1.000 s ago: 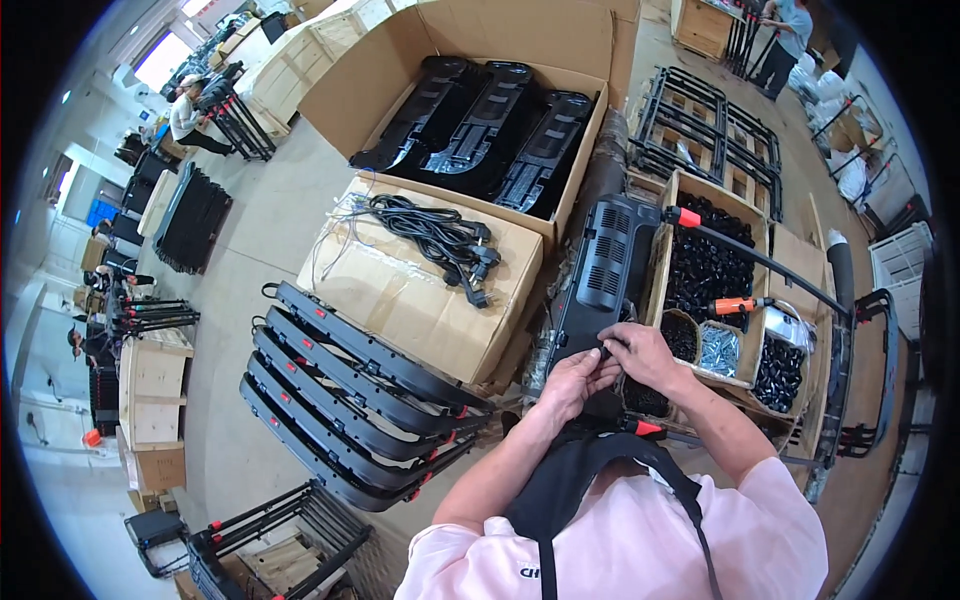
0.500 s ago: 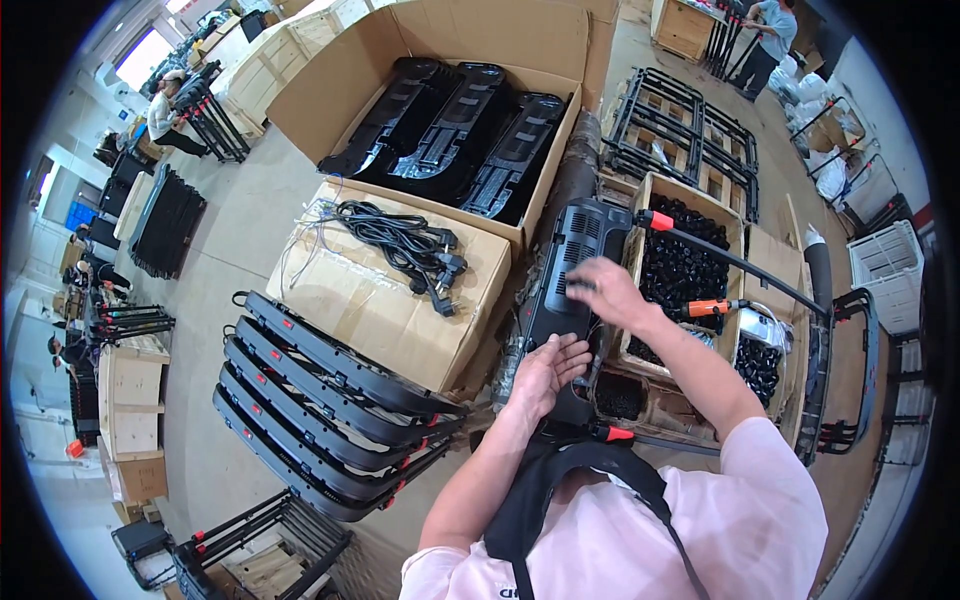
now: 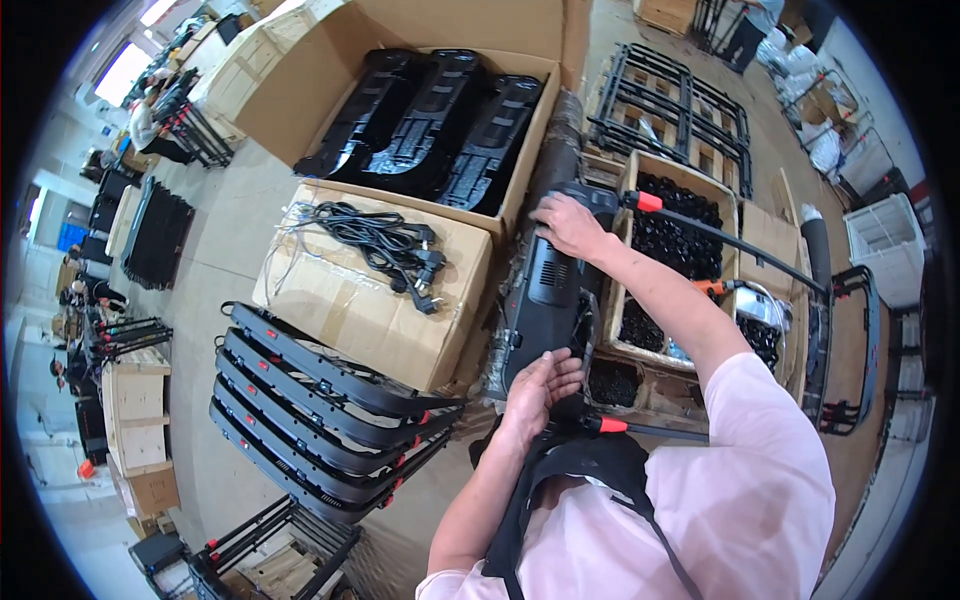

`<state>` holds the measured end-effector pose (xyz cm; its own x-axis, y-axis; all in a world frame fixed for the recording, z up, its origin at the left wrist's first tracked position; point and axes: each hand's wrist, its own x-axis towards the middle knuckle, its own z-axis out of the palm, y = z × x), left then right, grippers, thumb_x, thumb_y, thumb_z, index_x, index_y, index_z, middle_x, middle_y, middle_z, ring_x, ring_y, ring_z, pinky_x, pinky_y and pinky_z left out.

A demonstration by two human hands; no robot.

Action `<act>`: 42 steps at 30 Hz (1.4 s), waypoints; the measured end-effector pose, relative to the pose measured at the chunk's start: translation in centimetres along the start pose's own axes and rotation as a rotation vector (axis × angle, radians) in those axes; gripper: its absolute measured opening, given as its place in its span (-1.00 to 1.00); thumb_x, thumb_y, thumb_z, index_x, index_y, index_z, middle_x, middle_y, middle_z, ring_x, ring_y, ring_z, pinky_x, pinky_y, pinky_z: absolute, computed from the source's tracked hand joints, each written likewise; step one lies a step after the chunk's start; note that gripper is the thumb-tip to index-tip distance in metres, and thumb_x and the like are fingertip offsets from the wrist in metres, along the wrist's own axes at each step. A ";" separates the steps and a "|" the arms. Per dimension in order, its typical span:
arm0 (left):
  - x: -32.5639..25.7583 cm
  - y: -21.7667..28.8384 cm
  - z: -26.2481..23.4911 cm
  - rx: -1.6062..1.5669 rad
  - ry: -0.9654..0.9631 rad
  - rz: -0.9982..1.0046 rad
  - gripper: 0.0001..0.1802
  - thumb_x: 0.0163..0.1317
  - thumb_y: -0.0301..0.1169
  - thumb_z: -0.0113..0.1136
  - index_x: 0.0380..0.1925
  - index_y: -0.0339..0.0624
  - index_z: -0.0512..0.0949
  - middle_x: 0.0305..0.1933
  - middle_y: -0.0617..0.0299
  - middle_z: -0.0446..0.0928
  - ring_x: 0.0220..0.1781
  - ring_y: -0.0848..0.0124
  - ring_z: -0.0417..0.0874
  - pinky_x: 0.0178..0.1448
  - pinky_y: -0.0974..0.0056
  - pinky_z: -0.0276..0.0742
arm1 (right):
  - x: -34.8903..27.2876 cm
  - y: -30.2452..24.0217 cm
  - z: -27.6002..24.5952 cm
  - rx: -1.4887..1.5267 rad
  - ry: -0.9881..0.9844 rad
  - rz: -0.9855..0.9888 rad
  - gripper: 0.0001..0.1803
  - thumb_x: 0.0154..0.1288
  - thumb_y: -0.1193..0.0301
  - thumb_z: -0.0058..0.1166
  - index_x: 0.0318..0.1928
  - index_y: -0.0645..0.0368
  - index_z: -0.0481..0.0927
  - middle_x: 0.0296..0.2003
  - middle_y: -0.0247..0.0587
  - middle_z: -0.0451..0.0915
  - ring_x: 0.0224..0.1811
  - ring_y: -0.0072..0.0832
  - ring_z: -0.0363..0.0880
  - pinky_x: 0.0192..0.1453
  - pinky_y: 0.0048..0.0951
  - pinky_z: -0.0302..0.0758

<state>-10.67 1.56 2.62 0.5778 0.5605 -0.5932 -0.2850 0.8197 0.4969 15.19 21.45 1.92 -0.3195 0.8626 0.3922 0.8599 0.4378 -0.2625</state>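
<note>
A long black plastic housing (image 3: 553, 290) with vent slots lies lengthwise in front of me, part of a frame with black tubes and red end pieces. My right hand (image 3: 572, 228) is over its far part, fingers bent around the left edge. Near the close end, my left hand (image 3: 545, 388) rests against the housing with the fingers stretched out and nothing in them. To the right, a black tube (image 3: 735, 240) with a red end piece (image 3: 648, 202) runs from the far end of the housing.
A wooden bin (image 3: 630, 345) of small black parts stands on the right, with an orange-handled tool (image 3: 712, 288) over it. On the left, a carton (image 3: 375, 335) carries black power cables (image 3: 365, 240). Behind it is a big box (image 3: 540, 150) of black covers; curved frames (image 3: 330, 420) are stacked nearer.
My right hand has moved away from me along the housing, from the vents to its far part. The left hand stays near the close end. The whole view has shifted slightly.
</note>
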 end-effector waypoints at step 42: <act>23.7 -10.6 8.0 0.301 0.155 -0.151 -0.21 0.65 0.04 -0.04 0.57 -0.40 0.18 0.71 -0.18 0.09 0.76 -0.04 0.03 0.78 -0.10 -0.13 | -28.5 2.3 -2.6 0.184 -0.538 0.740 -0.77 0.24 0.40 0.16 -0.21 0.20 0.81 -0.19 0.16 0.78 -0.07 0.06 0.81 0.03 0.01 0.71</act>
<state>12.17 5.21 -11.68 0.4668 0.4658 -0.7517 0.0461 0.8361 0.5467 27.32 -2.77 -7.60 0.1038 0.9194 -0.3794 0.8563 -0.2767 -0.4361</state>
